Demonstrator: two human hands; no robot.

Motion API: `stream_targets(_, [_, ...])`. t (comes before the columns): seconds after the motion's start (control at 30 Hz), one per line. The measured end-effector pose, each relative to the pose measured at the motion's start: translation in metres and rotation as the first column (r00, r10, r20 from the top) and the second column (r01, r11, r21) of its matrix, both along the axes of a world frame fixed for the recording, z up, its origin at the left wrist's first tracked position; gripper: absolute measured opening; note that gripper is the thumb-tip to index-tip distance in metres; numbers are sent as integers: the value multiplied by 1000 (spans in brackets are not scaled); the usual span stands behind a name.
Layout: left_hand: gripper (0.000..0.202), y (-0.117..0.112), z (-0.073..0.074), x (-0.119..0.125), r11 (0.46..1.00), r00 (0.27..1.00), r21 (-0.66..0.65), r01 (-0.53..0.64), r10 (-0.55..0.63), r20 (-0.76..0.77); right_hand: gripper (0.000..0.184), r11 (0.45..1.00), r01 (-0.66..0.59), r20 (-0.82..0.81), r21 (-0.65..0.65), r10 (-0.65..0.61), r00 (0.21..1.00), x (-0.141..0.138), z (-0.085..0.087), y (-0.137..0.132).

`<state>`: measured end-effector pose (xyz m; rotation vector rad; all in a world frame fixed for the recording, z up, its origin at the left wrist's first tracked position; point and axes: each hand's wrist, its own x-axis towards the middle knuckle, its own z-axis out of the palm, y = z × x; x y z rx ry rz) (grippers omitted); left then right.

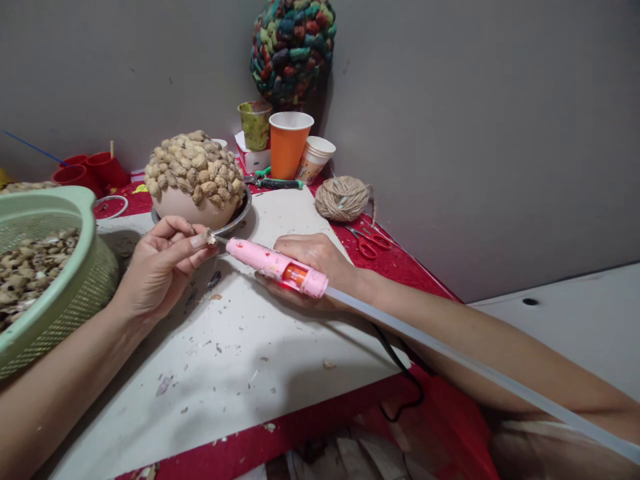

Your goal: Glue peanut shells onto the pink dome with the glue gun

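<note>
My left hand [163,263] pinches a peanut shell [206,237] between thumb and fingers. My right hand [313,267] grips a pink glue gun [276,265] with a long clear glue stick [450,360] trailing back over my forearm. The gun's nozzle touches the peanut shell. Just behind them stands a beige pot [193,207] whose upper part is covered in peanut shells [195,167]; it sits in a metal dish [239,217].
A green basket [75,280] of peanut shells is at the left. A white board [235,347] covers the red table. Behind stand an orange cup [289,143], other cups, a twine ball [344,198], red scissors [369,243], red cups [90,170] and a multicoloured shell-covered ball [293,50].
</note>
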<state>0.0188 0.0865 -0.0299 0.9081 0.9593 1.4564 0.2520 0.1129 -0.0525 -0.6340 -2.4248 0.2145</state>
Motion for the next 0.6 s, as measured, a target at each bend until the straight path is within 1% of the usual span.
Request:
stream_targets(0.1, [25, 0, 0, 0, 1000, 1000, -4, -6, 6, 2, 30, 1000, 5, 22, -24, -4, 1000, 0, 1, 0])
stream_targets(0.2, [25, -1, -1, 0, 1000, 1000, -2, -14, 14, 9, 31, 1000, 11, 29, -19, -10, 1000, 0, 1, 0])
stream_targets(0.47, [27, 0, 1, 0, 1000, 1000, 4, -17, 17, 11, 28, 1000, -24, -31, 16, 24, 999, 0, 0, -1])
stream_targets(0.6, [27, 0, 1, 0, 1000, 1000, -2, -28, 28, 11, 26, 999, -31, -37, -25, 30, 999, 0, 1, -2])
